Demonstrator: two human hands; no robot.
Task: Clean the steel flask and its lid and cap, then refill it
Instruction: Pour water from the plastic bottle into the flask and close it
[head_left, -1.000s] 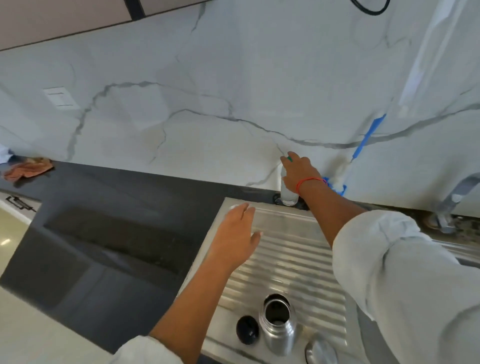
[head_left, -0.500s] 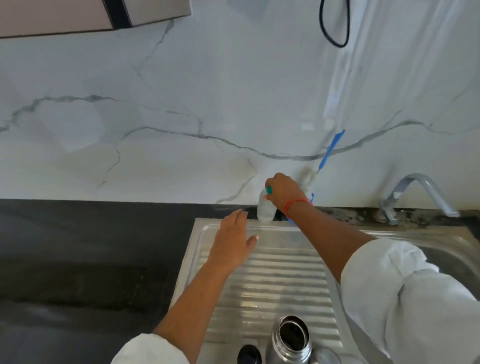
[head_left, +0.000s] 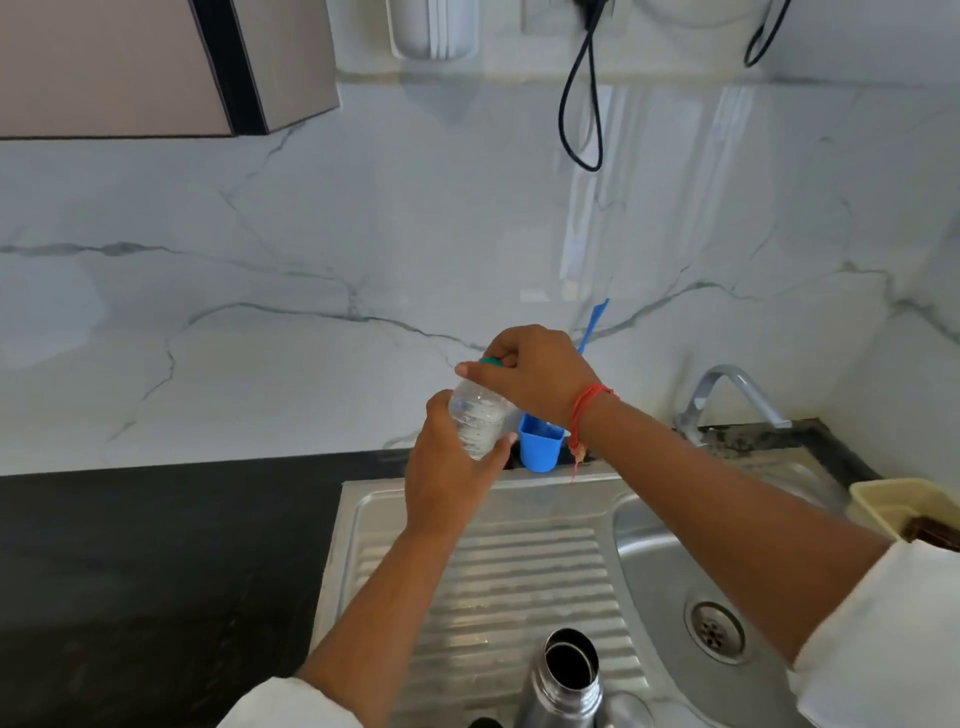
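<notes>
- The left hand (head_left: 451, 470) wraps round the body of a clear plastic bottle (head_left: 479, 422), fingers curled at its far side and thumb at the near side
- The right hand (head_left: 540, 379) comes over the top of the bottle and pinches its green cap (head_left: 490, 362) between curled fingers and thumb; a red thread (head_left: 587, 410) is tied round that wrist
- The bottle is held tilted, above the back edge of the sink unit and just in front of a blue cup (head_left: 540, 451)
- A blue handle (head_left: 593, 323) rises behind the right hand, against the marble wall (head_left: 311, 260)
- The steel flask (head_left: 569, 680) stands upright on the ribbed drainboard (head_left: 519, 571) at the bottom of the view, its mouth open, well apart from both hands
- A dark round piece (head_left: 484, 722) sits just left of the flask's base and a rounded steel piece (head_left: 626, 712) just right of it, both cut off by the frame edge
- The sink basin (head_left: 654, 551) with its drain (head_left: 715, 631) lies to the right, a tap (head_left: 727, 387) behind it
- A black counter (head_left: 156, 571) runs to the left of the drainboard
</notes>
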